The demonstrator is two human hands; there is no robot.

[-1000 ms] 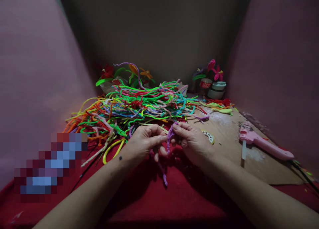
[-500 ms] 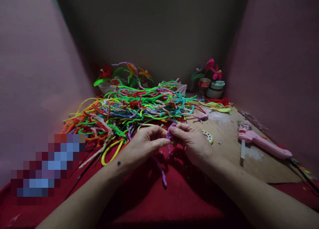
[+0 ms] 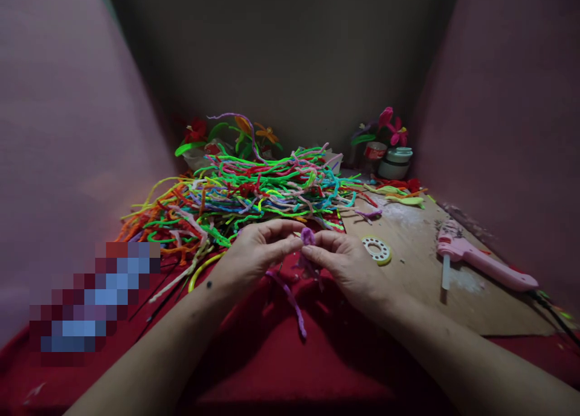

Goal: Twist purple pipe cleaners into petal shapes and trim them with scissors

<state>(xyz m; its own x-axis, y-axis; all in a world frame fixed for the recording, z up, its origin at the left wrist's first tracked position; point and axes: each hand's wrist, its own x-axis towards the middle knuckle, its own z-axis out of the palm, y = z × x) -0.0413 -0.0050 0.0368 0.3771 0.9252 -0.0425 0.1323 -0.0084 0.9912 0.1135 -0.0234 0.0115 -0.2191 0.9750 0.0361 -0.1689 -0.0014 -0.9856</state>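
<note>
Pinched between the thumb and fingers of my right hand (image 3: pixel 342 262) is a purple pipe cleaner piece (image 3: pixel 307 237), bent into a small rounded petal-like shape. My left hand (image 3: pixel 267 247) is closed too, its thumb and fingertips meeting at the left side of the same piece. Its short tail hangs down under the right fingers. Below the hands a separate-looking purple pipe cleaner (image 3: pixel 292 307) slants over the red cloth (image 3: pixel 272 374); whether it joins the held piece I cannot tell.
A big heap of coloured pipe cleaners (image 3: pixel 254 186) lies behind my hands. On the right, a cardboard sheet (image 3: pixel 421 307) carries a pink glue gun (image 3: pixel 484 262) and a tape roll (image 3: pixel 378 250). Pipe-cleaner flowers (image 3: pixel 394 129) and a lidded jar (image 3: pixel 396 162) stand at the back.
Both hands have shifted slightly, and the purple piece is turned so its rounded top stands above the right thumb. The tape roll shows more fully now.
</note>
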